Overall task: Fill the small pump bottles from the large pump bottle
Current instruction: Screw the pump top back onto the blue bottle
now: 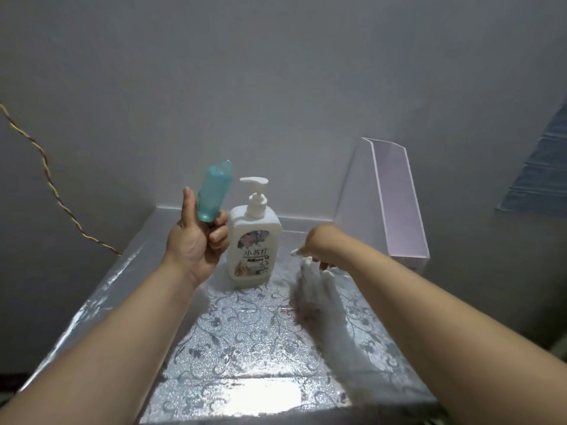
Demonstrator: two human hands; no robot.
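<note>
With the left hand [196, 243] gripping the small blue bottle [213, 191] beside the big pump bottle [254, 240] at the back of the tabletop [245, 348], keep its mouth right under the spout, though I cannot tell what the blurry right hand [316, 246] is doing.

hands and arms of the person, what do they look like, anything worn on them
The left forearm and right forearm are bare to the frame edge, no sleeves in view. No glove, watch or bracelet shows on the left hand or right hand, and no ring on the left. The right fingers are motion-blurred, so a ring there cannot be ruled out.
</note>
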